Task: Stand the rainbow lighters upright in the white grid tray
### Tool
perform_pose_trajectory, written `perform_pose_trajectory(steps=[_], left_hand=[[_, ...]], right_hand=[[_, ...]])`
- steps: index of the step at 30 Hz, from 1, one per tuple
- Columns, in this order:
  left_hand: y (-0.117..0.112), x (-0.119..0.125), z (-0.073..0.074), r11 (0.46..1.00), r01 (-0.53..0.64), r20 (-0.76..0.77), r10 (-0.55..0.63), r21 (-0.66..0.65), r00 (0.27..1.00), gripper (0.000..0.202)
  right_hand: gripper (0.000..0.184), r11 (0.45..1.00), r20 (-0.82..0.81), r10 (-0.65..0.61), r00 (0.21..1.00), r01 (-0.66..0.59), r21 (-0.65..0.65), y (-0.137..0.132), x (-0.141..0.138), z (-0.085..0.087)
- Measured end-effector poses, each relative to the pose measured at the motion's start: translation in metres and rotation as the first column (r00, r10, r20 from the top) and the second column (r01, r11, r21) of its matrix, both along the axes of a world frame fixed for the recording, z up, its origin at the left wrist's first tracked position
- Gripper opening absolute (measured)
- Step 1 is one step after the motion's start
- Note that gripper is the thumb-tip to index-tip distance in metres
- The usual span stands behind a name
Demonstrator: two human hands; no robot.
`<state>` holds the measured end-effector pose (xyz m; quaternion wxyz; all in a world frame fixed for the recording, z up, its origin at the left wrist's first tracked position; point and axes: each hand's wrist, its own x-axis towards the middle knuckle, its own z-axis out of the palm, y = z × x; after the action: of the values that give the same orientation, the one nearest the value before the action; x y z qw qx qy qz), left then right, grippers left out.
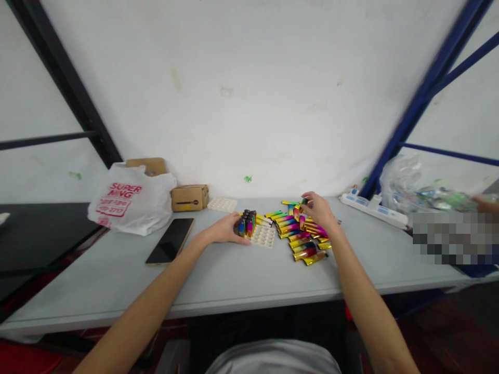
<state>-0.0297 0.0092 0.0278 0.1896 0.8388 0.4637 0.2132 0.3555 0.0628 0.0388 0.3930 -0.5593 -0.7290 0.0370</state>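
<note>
Several shiny rainbow-coloured lighters point(247, 224) with black tops stand upright, packed together at the left end of a cream tray point(265, 238) with rows of holes. My left hand point(228, 229) is curled around their left side, with the thumb by the tray's near edge. My right hand point(317, 209) is closed in a pinch on a lighter point(304, 202), mostly covered by the fingers. Below and around that hand, a loose spread of more lighters point(298, 242) lies flat, gold at their ends. A few rest between the tray and the pile.
A second cream tray point(222, 204) lies near the wall, beside a small cardboard box point(189, 198). Left of these are a phone point(170, 241) and a white plastic bag point(132, 200). A power strip point(374, 210) and clear plastic bags point(401, 179) are at right, near another person's hand point(485, 204).
</note>
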Motion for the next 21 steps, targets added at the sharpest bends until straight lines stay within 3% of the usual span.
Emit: perform_pose_trajectory(steps=[2,5,10,14,17,21], left_hand=[[0.000,0.000,0.000,1.000,-0.009,-0.007,0.009,-0.006,1.000,0.086],[0.000,0.000,0.000,1.000,-0.014,-0.009,0.014,-0.009,1.000,0.087],[-0.001,-0.001,-0.001,1.000,-0.014,0.014,0.014,-0.007,1.000,0.086],[0.000,-0.001,-0.001,1.000,-0.003,0.028,0.004,-0.016,1.000,0.087],[0.000,0.000,-0.001,1.000,-0.005,0.035,0.006,-0.018,0.999,0.090],[-0.001,0.000,-0.001,1.000,-0.009,0.041,0.010,-0.016,0.999,0.091]], right_hand=[[0.030,0.996,-0.174,0.083,0.981,-0.079,0.031,-0.005,-0.012,0.005],[0.036,0.972,-0.403,0.228,0.886,-0.231,0.043,-0.018,-0.034,0.013],[0.053,0.845,-0.741,0.338,0.580,-0.534,-0.033,-0.042,-0.071,0.020],[0.054,0.745,-0.858,0.346,0.380,-0.668,0.005,-0.054,-0.095,0.018],[0.052,0.685,-0.859,0.387,0.334,-0.728,0.026,-0.059,-0.106,0.015],[0.052,0.656,-0.859,0.355,0.368,-0.753,-0.051,-0.062,-0.115,0.011]])
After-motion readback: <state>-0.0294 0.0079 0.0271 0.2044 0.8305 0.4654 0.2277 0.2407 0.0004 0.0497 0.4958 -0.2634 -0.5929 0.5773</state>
